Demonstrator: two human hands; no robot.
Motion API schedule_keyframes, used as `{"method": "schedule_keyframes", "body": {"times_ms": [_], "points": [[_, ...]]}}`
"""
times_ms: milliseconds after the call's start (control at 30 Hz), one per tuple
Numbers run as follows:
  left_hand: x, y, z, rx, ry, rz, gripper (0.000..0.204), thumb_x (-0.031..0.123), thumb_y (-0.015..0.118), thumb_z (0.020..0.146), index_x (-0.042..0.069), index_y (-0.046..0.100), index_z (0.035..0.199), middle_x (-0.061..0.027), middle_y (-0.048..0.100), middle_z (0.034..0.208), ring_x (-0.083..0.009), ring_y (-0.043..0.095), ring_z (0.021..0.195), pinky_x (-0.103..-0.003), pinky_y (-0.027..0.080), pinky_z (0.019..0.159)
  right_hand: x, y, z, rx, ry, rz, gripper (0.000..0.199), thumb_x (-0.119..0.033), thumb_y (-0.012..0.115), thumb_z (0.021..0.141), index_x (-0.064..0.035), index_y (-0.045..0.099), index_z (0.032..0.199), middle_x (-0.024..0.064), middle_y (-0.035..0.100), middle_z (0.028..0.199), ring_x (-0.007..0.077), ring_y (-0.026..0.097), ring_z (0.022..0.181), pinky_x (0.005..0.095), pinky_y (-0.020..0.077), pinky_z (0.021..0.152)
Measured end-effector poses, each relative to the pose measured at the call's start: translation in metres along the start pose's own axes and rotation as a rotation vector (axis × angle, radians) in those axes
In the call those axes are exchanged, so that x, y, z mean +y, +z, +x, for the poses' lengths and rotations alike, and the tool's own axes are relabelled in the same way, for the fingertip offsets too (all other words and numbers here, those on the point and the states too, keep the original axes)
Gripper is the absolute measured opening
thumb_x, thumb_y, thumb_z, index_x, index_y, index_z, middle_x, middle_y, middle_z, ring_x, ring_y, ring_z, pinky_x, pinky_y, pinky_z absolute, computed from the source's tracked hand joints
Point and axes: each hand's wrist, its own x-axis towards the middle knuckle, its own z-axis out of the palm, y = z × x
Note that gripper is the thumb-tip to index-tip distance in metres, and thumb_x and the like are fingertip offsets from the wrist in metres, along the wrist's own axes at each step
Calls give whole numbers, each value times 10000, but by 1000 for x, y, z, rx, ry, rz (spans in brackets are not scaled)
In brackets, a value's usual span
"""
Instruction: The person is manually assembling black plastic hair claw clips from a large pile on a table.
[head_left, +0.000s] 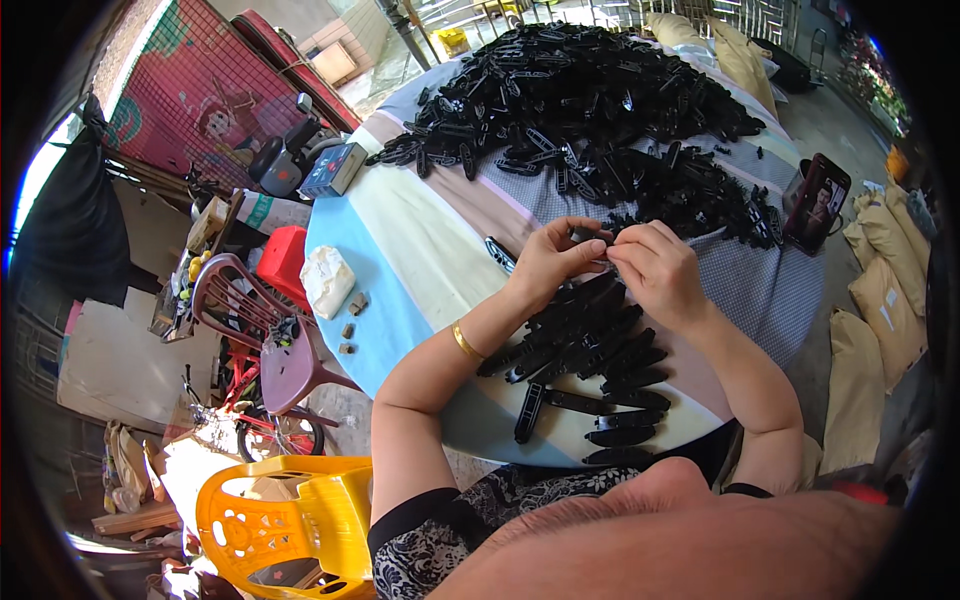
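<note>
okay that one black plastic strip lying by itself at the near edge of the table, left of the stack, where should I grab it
Pinch the lone black elongated plastic strip across its narrow middle, coming from above. It lies flat on the striped tablecloth, nearly endwise toward you, clear of the stacked black strips, so both long edges look free for thumb and forefinger.
</note>
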Motion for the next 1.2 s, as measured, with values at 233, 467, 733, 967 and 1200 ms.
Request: {"method": "schedule_keyframes", "body": {"times_ms": [233, 467, 733, 967, 1200], "points": [[8, 13, -12, -15, 252, 496, 273, 29, 620, 825, -19, 517, 1074, -51, 616, 920, -76, 596, 740, -195, 502, 646, 17, -1, -6, -428, 786, 813, 243, -65, 686, 770, 41, 611, 975, 105, 666, 891, 139, 632, 824, 245, 498, 685], [27, 4, -15, -19, 306, 649, 457, 46, 640, 803, 3, 413, 1197, -59, 615, 890, -91, 586, 704, -219, 487, 616, 34, 5, -5, -399, 847, 1035, 322, -129, 648, 831, 52, 570, 1086, 111, 663, 899, 136, 631, 759, 254, 514, 696], [60, -30, -19, -396, 32, 1268, 252, 230, 657, 788, 8, 628, 904, -111, 644, 768, -199, 603, 660, -304, 471, 615, 74, 1, -19, -350, 599, -56, 279, -271, 720, 715, -50, 649, 870, 104, 646, 744, 249, 620, 645, 343, 483, 588], [26, -52, 77, 190, 190, 1367, 407, 386, 655, 785, -6, 645, 895, -144, 650, 801, -243, 629, 748, -329, 481, 672, 74, 18, -33, -377, 379, -337, 167, -153, 681, 703, -80, 616, 838, 65, 602, 796, 256, 600, 787, 368, 490, 673], [-12, -93, 143, 381, 91, 1249, 664, 351, 801, 617, -41, 536, 1082, -192, 624, 982, -309, 614, 889, -347, 482, 790, 77, 16, -34, -299, 265, -194, 132, -81, 630, 699, -86, 599, 827, 59, 576, 807, 246, 573, 815, 358, 484, 689]]}}
